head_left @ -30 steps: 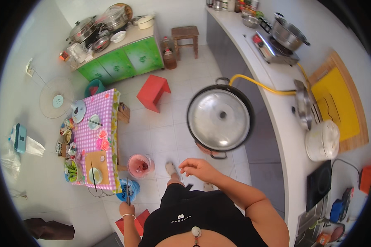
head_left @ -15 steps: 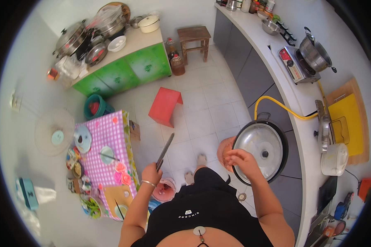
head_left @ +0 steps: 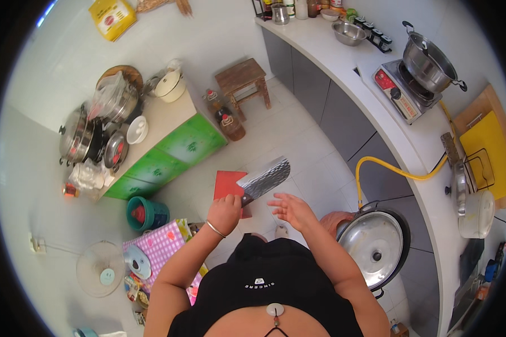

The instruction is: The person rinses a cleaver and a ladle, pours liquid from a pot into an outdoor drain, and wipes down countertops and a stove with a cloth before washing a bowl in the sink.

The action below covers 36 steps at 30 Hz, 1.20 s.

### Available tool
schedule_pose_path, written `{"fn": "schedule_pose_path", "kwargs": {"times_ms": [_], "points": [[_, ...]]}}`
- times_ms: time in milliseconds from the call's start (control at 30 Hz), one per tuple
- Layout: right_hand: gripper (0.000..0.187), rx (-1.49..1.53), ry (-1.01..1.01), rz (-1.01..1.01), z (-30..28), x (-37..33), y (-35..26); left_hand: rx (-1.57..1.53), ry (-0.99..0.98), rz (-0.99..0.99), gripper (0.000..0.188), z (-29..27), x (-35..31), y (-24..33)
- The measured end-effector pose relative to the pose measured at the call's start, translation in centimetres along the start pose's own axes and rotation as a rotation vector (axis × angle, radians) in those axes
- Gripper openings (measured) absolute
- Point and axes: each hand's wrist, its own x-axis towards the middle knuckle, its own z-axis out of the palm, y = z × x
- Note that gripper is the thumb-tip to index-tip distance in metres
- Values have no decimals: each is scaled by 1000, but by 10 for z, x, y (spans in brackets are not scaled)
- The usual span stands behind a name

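Observation:
My left hand (head_left: 225, 215) is wrapped round the dark handle of a cleaver (head_left: 269, 178). Its broad, dimpled steel blade points away and to the right, held up in front of me over the floor. To the right of the blade, my right hand (head_left: 294, 210) is held in the air with its fingers apart and nothing in it. A red stool (head_left: 225, 183) stands on the floor behind the cleaver, partly hidden by the blade and my left hand. Right of my right arm is a large dark wok with a metal lid (head_left: 372, 247).
A white counter (head_left: 371, 106) curves along the right, bearing a portable gas stove (head_left: 399, 92) with a steel pot (head_left: 430, 62). A yellow hose (head_left: 399, 174) runs down toward the wok. At left are a green cabinet (head_left: 177, 151), a teal bucket (head_left: 154, 212) and a checkered table (head_left: 160, 244). A wooden stool (head_left: 240, 77) stands ahead.
My view has turned toward the left and farther ahead. The cleaver now shows its broad side instead of its edge. My right hand has moved away from the wok, closer to the blade.

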Motion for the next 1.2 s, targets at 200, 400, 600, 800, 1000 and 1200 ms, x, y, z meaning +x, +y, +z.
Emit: {"fn": "schedule_pose_path", "kwargs": {"times_ms": [200, 400, 600, 800, 1000, 1200], "points": [[15, 313, 94, -180, 10, 88, -77, -10, 349, 315, 21, -23, 117, -47], [12, 504, 134, -327, 23, 164, -168, -746, 404, 96, 51, -35, 237, -143], [14, 594, 83, -390, 55, 224, -268, -2253, 466, -135, 55, -15, 370, -161], [24, 600, -13, -377, 68, 301, -343, -2104, 451, -12, 34, -15, 485, -172], [36, 372, -120, -220, 71, 386, -426, -1811, 467, 83, 18, -38, 610, -217], [37, 39, -183, -90, 45, 438, -464, -1313, 650, 14, 18, -79, 740, -291]]}}
